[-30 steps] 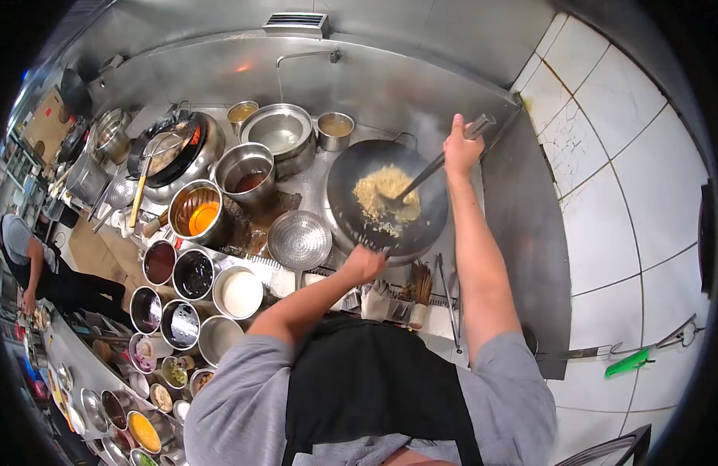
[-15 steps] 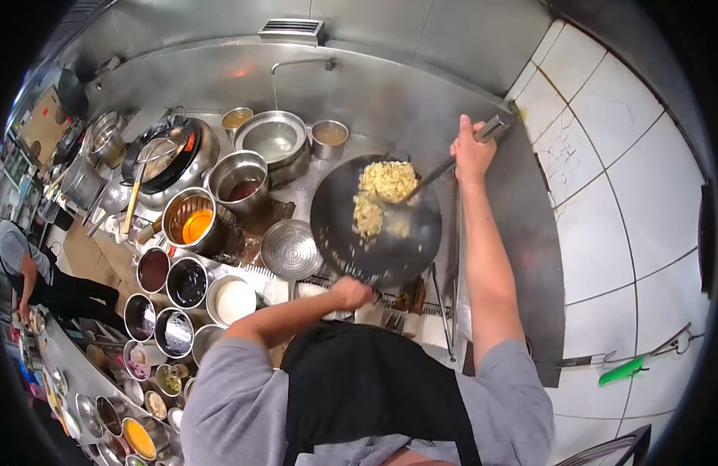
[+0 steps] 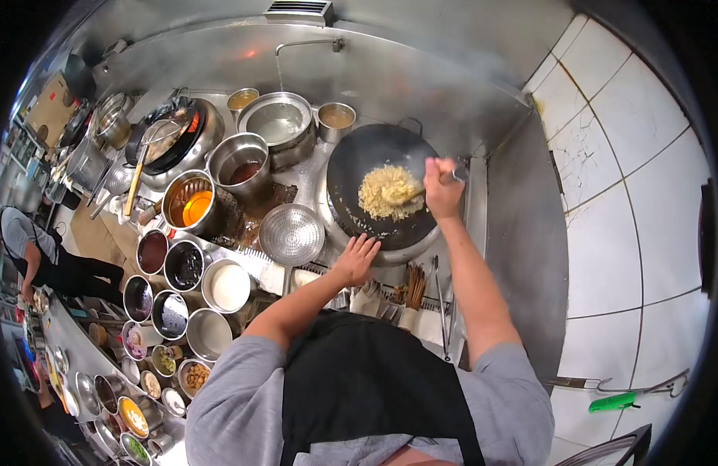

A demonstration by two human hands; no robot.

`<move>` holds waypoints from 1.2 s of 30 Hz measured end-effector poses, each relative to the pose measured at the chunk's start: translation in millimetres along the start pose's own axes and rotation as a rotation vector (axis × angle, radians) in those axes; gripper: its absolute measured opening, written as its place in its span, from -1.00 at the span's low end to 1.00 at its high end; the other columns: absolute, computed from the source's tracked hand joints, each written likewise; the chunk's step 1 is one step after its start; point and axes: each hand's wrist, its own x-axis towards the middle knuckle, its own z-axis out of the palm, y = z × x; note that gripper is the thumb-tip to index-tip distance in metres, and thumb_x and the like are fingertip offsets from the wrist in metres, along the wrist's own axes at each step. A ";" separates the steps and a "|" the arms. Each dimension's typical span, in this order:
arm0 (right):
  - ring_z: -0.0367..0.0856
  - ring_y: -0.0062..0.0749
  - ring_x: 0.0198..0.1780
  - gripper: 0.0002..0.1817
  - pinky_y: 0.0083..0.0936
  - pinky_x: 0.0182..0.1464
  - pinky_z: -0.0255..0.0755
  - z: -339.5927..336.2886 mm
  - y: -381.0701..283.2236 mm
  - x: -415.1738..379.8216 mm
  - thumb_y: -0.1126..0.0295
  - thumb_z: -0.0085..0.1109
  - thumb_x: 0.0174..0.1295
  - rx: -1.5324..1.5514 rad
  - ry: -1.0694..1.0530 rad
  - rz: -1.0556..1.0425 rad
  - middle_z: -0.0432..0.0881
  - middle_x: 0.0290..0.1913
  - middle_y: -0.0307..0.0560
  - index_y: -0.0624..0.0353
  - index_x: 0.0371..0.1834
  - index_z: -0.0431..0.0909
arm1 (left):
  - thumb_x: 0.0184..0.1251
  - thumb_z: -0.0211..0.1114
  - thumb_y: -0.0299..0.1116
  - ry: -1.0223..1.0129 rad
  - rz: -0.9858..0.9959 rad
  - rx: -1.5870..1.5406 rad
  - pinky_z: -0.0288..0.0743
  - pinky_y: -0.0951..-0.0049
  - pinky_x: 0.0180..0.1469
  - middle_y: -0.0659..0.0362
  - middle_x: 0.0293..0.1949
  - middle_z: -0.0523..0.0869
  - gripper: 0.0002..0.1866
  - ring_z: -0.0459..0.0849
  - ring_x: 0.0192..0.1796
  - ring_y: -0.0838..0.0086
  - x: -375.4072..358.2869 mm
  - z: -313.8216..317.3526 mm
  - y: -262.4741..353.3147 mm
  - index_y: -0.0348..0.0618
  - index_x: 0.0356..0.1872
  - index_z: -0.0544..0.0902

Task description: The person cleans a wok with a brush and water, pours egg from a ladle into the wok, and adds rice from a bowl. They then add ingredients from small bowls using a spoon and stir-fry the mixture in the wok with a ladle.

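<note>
A dark wok [image 3: 359, 159] sits on the stove with yellowish rice and egg [image 3: 386, 194] heaped in its middle. My right hand [image 3: 443, 186] is wrapped round the metal handle of a ladle [image 3: 453, 177], whose bowl end is in the food. Near the wok's lower left edge is my left hand [image 3: 354, 260], fingers spread and nothing held; whether it touches the rim I cannot tell. To its left lies a perforated strainer [image 3: 291, 235].
Metal pots of liquid [image 3: 242, 177] stand left of the wok, with several containers of sauces and ingredients [image 3: 226, 285] below. Tongs [image 3: 442, 311] lie near the front edge. A person [image 3: 44, 252] stands at far left. A tiled wall [image 3: 600, 264] is at right.
The wok has gone from tilted and raised to resting level, with the food gathered together. My left hand has opened from a closed grip. My right hand has moved down and left with the ladle.
</note>
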 end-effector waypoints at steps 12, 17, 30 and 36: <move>0.26 -0.60 -0.66 -0.64 -0.51 -0.56 0.15 -23.3 -13.6 70.5 0.34 0.24 0.31 0.003 0.009 0.050 0.33 -0.75 -0.32 0.17 -0.63 0.39 | 0.13 0.34 -0.09 -0.194 -0.207 0.070 -0.19 0.07 0.55 -0.01 0.52 0.03 0.02 -0.16 0.57 0.03 6.7 -14.5 25.4 -0.13 0.52 -0.07; 0.33 -0.67 -0.69 -0.58 -0.59 -0.63 0.18 -40.5 20.8 71.6 0.25 0.24 0.33 0.426 0.418 0.214 0.38 -0.75 -0.35 0.07 -0.66 0.34 | 0.11 0.36 -0.10 -0.180 -0.285 0.052 -0.17 0.07 0.55 0.00 0.53 0.01 0.03 -0.17 0.58 0.05 12.3 -10.8 29.8 -0.11 0.53 -0.07; 0.35 -0.59 -0.70 -0.58 -0.56 -0.57 0.29 -89.1 18.2 91.8 0.27 0.19 0.35 0.360 0.403 0.335 0.42 -0.71 -0.30 0.09 -0.67 0.32 | 0.16 0.30 -0.16 -0.143 -0.303 -0.029 -0.02 0.10 0.51 -0.12 0.34 0.34 -0.23 0.10 0.48 -0.08 28.1 -14.8 26.1 -0.30 0.37 0.28; 0.30 -0.61 -0.73 -0.61 -0.59 -0.65 0.23 -61.4 9.0 37.6 0.32 0.21 0.35 0.161 0.413 0.236 0.31 -0.72 -0.29 0.08 -0.59 0.25 | 0.22 0.17 -0.25 -0.076 -0.282 -0.107 0.30 0.08 0.30 -0.13 -0.04 0.67 -0.65 0.55 0.17 0.00 43.4 -18.2 17.4 -0.30 -0.08 0.62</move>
